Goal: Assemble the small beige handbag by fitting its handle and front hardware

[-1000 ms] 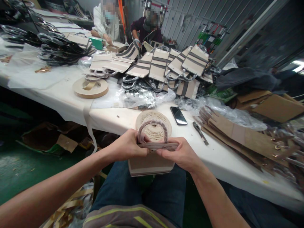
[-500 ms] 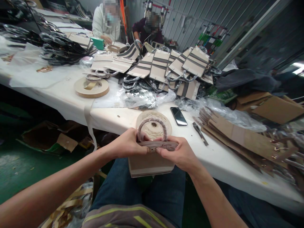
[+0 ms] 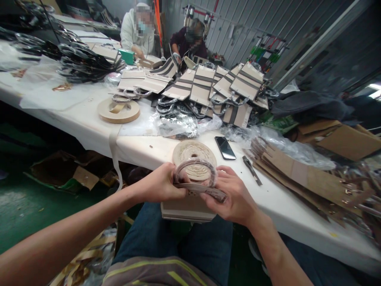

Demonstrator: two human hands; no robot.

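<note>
I hold a small beige handbag (image 3: 186, 208) upright over my lap, just in front of the white table's edge (image 3: 143, 153). My left hand (image 3: 159, 184) is closed on the left end of the bag's top rim. My right hand (image 3: 235, 196) grips the right end of the rim, fingers curled over a brownish strip along the top. The bag's plastic-wrapped loop handle (image 3: 195, 169) rises between my hands. Right behind it on the table lies a flat roll of beige tape (image 3: 195, 153).
A phone (image 3: 225, 147) and a utility knife (image 3: 251, 170) lie beside the roll. Cardboard pieces (image 3: 300, 174) pile up at right. Several beige bags (image 3: 205, 85), a second tape roll (image 3: 119, 111) and dark handles (image 3: 83, 63) fill the table. Two people (image 3: 139, 33) work at the far end.
My right hand has shifted lower and turned, tilting the right end of the bag's rim downward. The view has drifted slightly; my left hand keeps its grip.
</note>
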